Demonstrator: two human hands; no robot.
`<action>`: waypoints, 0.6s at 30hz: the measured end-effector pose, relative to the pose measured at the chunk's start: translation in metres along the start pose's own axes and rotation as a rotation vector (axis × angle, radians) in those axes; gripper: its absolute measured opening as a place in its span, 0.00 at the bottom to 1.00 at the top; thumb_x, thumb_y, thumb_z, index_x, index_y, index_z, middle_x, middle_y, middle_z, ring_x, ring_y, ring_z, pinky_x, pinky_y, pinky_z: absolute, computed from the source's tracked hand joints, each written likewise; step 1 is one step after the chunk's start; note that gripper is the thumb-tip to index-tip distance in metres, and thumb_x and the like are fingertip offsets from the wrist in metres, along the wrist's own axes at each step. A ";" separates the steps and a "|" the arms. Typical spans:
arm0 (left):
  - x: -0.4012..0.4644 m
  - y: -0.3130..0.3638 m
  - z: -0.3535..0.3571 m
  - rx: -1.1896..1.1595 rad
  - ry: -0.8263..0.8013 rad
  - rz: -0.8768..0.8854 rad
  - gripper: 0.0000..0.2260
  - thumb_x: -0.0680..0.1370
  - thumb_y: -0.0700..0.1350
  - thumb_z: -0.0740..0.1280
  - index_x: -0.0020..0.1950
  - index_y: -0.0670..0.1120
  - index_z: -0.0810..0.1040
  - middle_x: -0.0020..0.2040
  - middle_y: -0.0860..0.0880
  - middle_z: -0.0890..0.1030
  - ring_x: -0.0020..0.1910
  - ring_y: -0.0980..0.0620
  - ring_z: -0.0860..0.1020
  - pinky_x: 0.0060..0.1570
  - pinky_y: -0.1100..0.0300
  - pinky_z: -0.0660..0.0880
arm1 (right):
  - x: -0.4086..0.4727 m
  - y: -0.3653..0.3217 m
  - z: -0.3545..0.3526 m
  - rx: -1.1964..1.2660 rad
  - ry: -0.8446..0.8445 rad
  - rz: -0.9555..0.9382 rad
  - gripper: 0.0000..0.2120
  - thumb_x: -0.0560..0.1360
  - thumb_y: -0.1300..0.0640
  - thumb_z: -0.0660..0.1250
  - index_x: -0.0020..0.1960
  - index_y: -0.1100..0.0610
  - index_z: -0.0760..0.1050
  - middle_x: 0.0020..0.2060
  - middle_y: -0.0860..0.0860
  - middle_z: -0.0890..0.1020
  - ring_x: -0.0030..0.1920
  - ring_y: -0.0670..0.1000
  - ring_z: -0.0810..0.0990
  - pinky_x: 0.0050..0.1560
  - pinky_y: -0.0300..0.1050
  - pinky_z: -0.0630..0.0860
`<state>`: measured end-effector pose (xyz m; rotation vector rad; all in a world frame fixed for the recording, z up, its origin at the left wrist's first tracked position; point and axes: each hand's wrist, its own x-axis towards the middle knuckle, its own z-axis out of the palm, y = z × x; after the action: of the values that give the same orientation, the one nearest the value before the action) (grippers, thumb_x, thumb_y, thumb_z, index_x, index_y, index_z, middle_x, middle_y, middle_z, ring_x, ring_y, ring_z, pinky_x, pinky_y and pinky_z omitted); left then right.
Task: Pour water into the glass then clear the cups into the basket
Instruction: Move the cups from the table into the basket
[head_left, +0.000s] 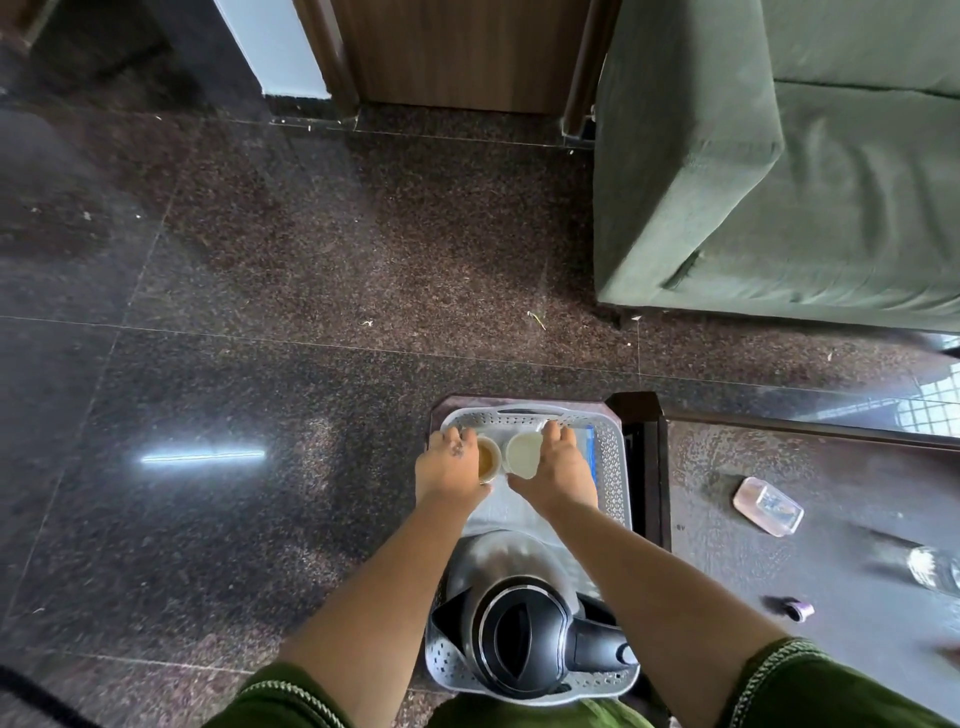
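Looked down on a dark speckled stone floor, filling the whole left side. Then found the left hand, fingers curled round the far side of a small brown-stained cup and gripping it by the wall. Right next to that, almost touching, spotted a pale cup, held the same way by the right hand, fingers hooked over the far rim and wrapped down the side. Had both cups over the far end of the grey perforated basket. Couldn't tell if the bottoms were down on the basket floor yet.

Noticed a black-lidded kettle hogging the near end of that basket, right between the forearms. Further right, saw a dark table with a little pink see-through box and a blurry glass near the edge. Too smeared to say if water was in it. Had a green sofa up behind all that.

Judged it as the cup-clearing part. Would have gone slow here: lowered both cups level, kept them upright so no dregs tipped out, set them flat on the basket floor side by side without clinking, and only loosened the fingers once both felt settled. Would also have lifted the wrists straight up, well away from that kettle lid.
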<state>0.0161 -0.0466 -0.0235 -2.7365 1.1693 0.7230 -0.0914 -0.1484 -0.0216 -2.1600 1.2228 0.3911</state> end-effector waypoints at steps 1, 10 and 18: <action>-0.001 0.000 0.001 0.005 0.011 0.004 0.30 0.69 0.58 0.72 0.65 0.47 0.66 0.63 0.46 0.72 0.60 0.47 0.71 0.50 0.55 0.75 | 0.000 -0.001 0.000 -0.001 0.011 0.011 0.39 0.67 0.45 0.76 0.68 0.59 0.60 0.61 0.57 0.70 0.56 0.59 0.78 0.50 0.50 0.78; -0.003 -0.003 0.000 -0.047 0.051 0.030 0.20 0.72 0.50 0.70 0.61 0.48 0.70 0.61 0.47 0.72 0.58 0.47 0.72 0.49 0.55 0.74 | 0.002 0.000 -0.004 -0.244 0.012 -0.028 0.49 0.60 0.43 0.80 0.71 0.51 0.55 0.63 0.56 0.65 0.61 0.58 0.71 0.54 0.52 0.77; -0.003 -0.005 0.002 -0.023 0.072 0.047 0.22 0.71 0.53 0.70 0.61 0.48 0.70 0.61 0.47 0.74 0.60 0.47 0.71 0.52 0.54 0.72 | 0.007 0.009 -0.016 -0.497 0.073 -0.237 0.31 0.65 0.44 0.73 0.63 0.54 0.69 0.59 0.52 0.76 0.60 0.56 0.69 0.58 0.53 0.67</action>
<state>0.0165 -0.0403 -0.0244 -2.7847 1.2520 0.6521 -0.0960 -0.1662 -0.0166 -2.7275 0.9599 0.5633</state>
